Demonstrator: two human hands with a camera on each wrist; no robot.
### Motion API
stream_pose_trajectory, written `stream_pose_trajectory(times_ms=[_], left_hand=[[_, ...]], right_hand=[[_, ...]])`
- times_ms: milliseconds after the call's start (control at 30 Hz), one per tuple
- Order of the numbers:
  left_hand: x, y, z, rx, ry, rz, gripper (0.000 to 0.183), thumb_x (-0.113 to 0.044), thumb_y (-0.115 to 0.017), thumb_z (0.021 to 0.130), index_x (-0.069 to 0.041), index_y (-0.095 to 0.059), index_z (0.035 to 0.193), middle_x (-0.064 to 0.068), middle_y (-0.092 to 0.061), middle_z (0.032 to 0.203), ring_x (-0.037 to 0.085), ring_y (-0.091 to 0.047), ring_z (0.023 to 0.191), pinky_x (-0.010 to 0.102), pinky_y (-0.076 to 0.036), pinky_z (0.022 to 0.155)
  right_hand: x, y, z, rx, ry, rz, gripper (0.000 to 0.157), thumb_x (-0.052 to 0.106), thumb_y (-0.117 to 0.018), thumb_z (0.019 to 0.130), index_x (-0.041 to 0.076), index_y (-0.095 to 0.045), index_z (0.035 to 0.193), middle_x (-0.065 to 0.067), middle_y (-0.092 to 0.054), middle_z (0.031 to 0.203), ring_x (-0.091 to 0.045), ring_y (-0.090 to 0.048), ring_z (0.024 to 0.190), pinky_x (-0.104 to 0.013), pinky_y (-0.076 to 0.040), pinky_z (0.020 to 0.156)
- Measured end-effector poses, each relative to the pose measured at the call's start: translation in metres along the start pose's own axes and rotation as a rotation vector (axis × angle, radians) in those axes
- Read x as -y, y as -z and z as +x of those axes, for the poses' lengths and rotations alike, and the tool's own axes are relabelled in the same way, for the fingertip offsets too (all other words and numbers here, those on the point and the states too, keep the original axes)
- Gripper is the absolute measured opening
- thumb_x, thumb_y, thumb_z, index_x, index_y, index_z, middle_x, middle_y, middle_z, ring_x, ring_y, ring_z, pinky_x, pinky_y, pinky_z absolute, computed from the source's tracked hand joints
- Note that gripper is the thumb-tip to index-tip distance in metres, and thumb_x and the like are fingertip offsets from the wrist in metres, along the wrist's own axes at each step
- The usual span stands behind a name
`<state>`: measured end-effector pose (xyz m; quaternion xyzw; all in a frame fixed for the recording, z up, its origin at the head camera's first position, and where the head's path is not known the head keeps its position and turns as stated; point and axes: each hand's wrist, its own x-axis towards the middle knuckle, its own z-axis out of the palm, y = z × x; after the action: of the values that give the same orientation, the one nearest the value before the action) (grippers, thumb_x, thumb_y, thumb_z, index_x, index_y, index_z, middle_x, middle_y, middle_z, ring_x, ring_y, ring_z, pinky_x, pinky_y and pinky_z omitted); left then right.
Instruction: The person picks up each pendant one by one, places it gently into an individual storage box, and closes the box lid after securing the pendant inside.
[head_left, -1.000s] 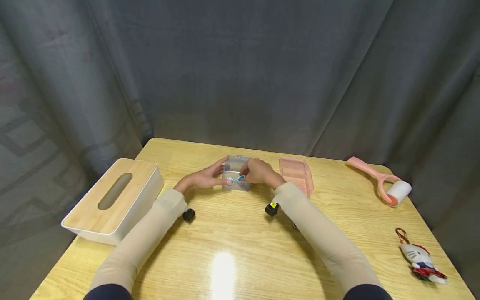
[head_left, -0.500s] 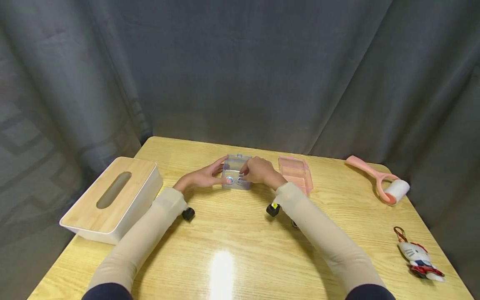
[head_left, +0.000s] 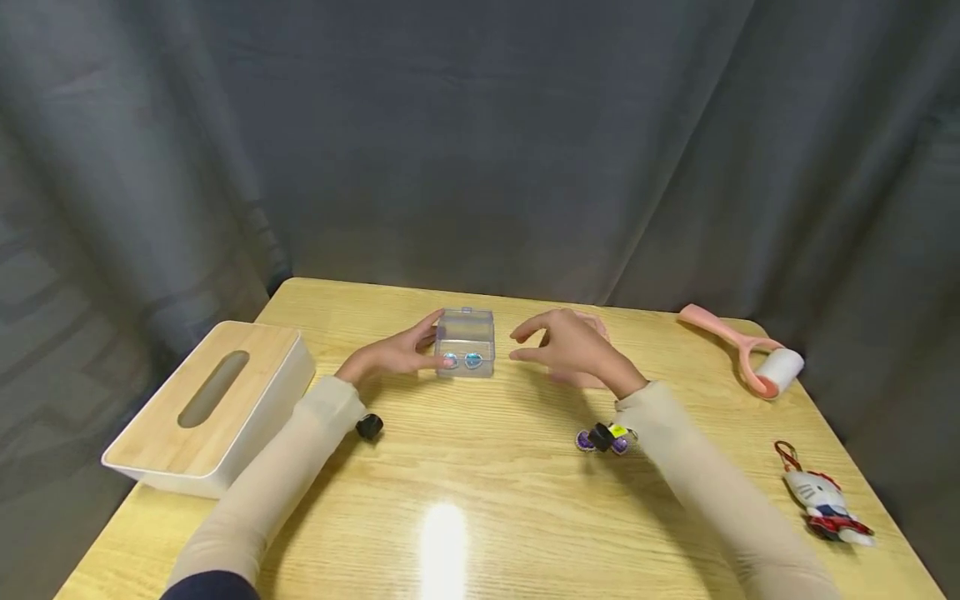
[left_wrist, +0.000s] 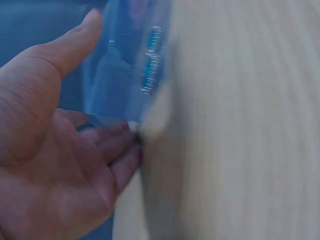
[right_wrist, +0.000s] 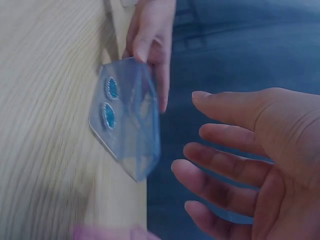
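A clear plastic box (head_left: 465,327) stands open at the back middle of the table, its lid toward the curtain. In its front part lie two oval blue gems with silvery beaded rims; the right wrist view shows both blue gems (right_wrist: 109,116) side by side. My left hand (head_left: 393,352) grips the box's left side, thumb at the front and fingers farther back. My right hand (head_left: 573,346) is off the box, to its right, fingers loosely bent and holding nothing. Behind that hand sits a pink plastic box (head_left: 597,323), partly hidden.
Two purple gems (head_left: 585,441) lie below the right wrist, partly covered by its camera. A tissue box (head_left: 217,400) with a wooden lid stands left. To the right are a pink lint roller (head_left: 738,350) and a cat-doll keychain (head_left: 825,504). Grey curtains border the table.
My right hand has let go of a blue gem inside the clear box and drawn away to the right, its fingers spreading. The left hand has kept its hold.
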<state>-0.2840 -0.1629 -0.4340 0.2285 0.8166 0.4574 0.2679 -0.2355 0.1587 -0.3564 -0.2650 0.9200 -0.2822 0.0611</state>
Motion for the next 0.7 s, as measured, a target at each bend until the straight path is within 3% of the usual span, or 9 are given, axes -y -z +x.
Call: stream_pose_trajectory(times_ms=[67, 200, 300, 367, 433, 500, 600, 700], left_hand=[[-0.006, 0.006, -0.006, -0.043, 0.005, 0.031, 0.109, -0.034, -0.07, 0.099, -0.028, 0.016, 0.165, 0.013, 0.007, 0.175, 0.04, -0.005, 0.161, 0.067, -0.023, 0.124], [-0.031, 0.019, -0.011, -0.211, -0.043, 0.066, 0.105, -0.039, -0.071, 0.097, -0.03, 0.007, 0.166, 0.008, 0.009, 0.175, 0.047, -0.005, 0.16, 0.071, -0.016, 0.124], [-0.056, 0.014, -0.007, -0.334, -0.135, 0.066, 0.091, -0.036, -0.072, 0.097, -0.026, -0.015, 0.166, 0.012, -0.011, 0.173, 0.045, -0.018, 0.157, 0.066, -0.022, 0.125], [-0.071, 0.001, -0.002, -0.373, -0.212, 0.057, 0.079, -0.031, -0.073, 0.097, -0.022, -0.029, 0.163, 0.013, -0.026, 0.167, 0.04, -0.029, 0.154, 0.06, -0.027, 0.125], [-0.082, -0.019, 0.006, -0.356, -0.273, 0.058, 0.071, -0.028, -0.073, 0.097, -0.02, -0.038, 0.159, 0.013, -0.035, 0.161, 0.035, -0.035, 0.15, 0.054, -0.031, 0.125], [-0.09, -0.042, 0.017, -0.289, -0.297, 0.07, 0.07, -0.028, -0.073, 0.097, -0.02, -0.039, 0.158, 0.013, -0.037, 0.159, 0.034, -0.037, 0.15, 0.051, -0.033, 0.125], [-0.095, -0.071, 0.034, -0.138, -0.231, 0.101, 0.081, -0.033, -0.073, 0.097, -0.025, -0.027, 0.163, 0.012, -0.027, 0.163, 0.037, -0.034, 0.151, 0.052, -0.036, 0.123], [-0.094, -0.089, 0.053, -0.052, -0.121, 0.119, 0.093, -0.038, -0.074, 0.095, -0.032, -0.014, 0.166, 0.015, -0.014, 0.167, 0.043, -0.029, 0.152, 0.06, -0.035, 0.121]], right_hand=[[-0.002, 0.008, -0.014, 0.001, 0.006, 0.0, 0.032, 0.029, -0.08, 0.091, 0.012, -0.077, 0.119, -0.011, -0.074, 0.127, -0.015, -0.074, 0.083, -0.043, -0.06, 0.085], [-0.01, 0.018, -0.038, 0.006, 0.012, 0.004, 0.033, 0.024, -0.08, 0.091, 0.008, -0.077, 0.119, -0.014, -0.073, 0.125, -0.015, -0.073, 0.081, -0.035, -0.061, 0.077], [-0.018, 0.015, -0.058, 0.026, -0.01, 0.008, 0.034, 0.024, -0.08, 0.091, 0.005, -0.076, 0.119, -0.015, -0.076, 0.119, -0.012, -0.071, 0.077, -0.027, -0.058, 0.07], [-0.025, 0.008, -0.07, 0.05, -0.02, 0.01, 0.035, 0.024, -0.079, 0.092, 0.003, -0.075, 0.12, -0.016, -0.076, 0.117, -0.011, -0.071, 0.077, -0.024, -0.057, 0.07], [-0.032, -0.003, -0.082, 0.075, -0.028, 0.015, 0.036, 0.024, -0.079, 0.092, 0.001, -0.075, 0.119, -0.017, -0.076, 0.116, -0.012, -0.07, 0.08, -0.024, -0.057, 0.07], [-0.038, -0.013, -0.092, 0.098, -0.051, -0.002, 0.038, 0.026, -0.08, 0.091, 0.001, -0.074, 0.12, -0.014, -0.076, 0.115, -0.014, -0.07, 0.086, -0.025, -0.057, 0.071], [-0.043, -0.028, -0.103, 0.091, -0.065, -0.044, 0.04, 0.029, -0.084, 0.087, 0.004, -0.075, 0.117, -0.006, -0.075, 0.105, -0.015, -0.064, 0.086, -0.026, -0.053, 0.07], [-0.046, -0.042, -0.11, 0.064, -0.05, -0.086, 0.042, 0.032, -0.087, 0.083, 0.008, -0.076, 0.116, 0.001, -0.069, 0.098, -0.012, -0.055, 0.083, -0.024, -0.045, 0.07]])
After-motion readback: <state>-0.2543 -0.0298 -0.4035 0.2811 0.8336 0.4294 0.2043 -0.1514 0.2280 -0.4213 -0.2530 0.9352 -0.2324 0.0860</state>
